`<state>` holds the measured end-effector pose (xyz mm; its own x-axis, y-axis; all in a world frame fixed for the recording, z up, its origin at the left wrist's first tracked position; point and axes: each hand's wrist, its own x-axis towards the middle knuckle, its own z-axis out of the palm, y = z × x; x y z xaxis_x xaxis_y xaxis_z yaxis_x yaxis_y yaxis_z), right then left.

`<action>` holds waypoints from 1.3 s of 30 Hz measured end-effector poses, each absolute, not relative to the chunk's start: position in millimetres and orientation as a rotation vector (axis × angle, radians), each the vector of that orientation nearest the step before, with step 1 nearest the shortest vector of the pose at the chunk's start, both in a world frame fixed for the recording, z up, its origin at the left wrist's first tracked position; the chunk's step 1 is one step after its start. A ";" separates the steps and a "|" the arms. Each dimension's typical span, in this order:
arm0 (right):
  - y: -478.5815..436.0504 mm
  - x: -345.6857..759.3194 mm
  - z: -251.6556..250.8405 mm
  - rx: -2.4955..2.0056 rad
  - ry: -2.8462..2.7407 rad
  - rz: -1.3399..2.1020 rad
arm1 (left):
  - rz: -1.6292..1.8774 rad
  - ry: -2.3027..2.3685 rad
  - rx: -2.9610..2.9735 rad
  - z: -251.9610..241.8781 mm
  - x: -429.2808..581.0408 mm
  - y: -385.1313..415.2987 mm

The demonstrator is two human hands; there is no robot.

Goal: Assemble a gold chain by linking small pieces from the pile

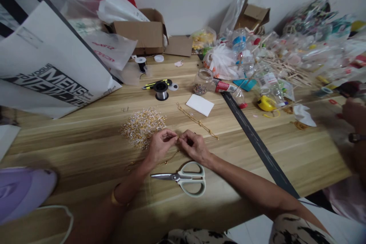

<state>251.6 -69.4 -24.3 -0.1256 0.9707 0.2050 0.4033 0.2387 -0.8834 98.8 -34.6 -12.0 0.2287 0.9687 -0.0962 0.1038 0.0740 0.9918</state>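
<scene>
- Gold shows at the meeting fingertips: a small gold piece (pixel 178 137) sits between the left hand (pixel 162 144) and the right hand (pixel 196 145), right at the grip.
- Both pinches look closed, thumb against finger, with almost no gap between the two hands; how firmly each holds, or which part, is too small to tell.
- Just below the grip, a thin gold chain (pixel 171 157) lies towards the left forearm; whether it joins the pinched piece is unclear. Best leave it slack, so that it doesn't tug on the fingertips.
- Work this small probably goes best with one pinch steady and the other making small turns, both hands low over the tabletop (pixel 234 143).
- Scissors (pixel 183 177) lie below the grip, near the right wrist; keeping the chain clear of their blades seems wise.
- Loose gold and clear pieces (pixel 143 125) heap just beyond the left hand, so a wide elbow or wrist sweep could scatter them.
- Another chain (pixel 199 122) stretches beyond the right hand, apart from the grip; keeping the two separate should avoid tangles.
</scene>
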 end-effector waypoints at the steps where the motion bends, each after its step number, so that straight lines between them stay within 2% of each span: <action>1: -69.3 251.7 -24.2 -1.296 -1.673 0.856 | 0.921 1.135 1.284 -11.5 98.8 -34.3; 15: -69.2 252.2 -23.4 -1.277 -1.669 0.860 | 0.870 1.120 1.083 -6.1 97.8 -32.4; 39: -74.9 252.0 -22.8 -1.249 -1.775 0.708 | 0.891 1.091 1.080 -6.9 98.9 -36.2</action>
<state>252.0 -74.9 -22.8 -0.1589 0.9381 0.3077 0.4685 0.3460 -0.8129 98.9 -36.2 -6.9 0.2423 0.9415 -0.2342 -0.0420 0.2514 0.9670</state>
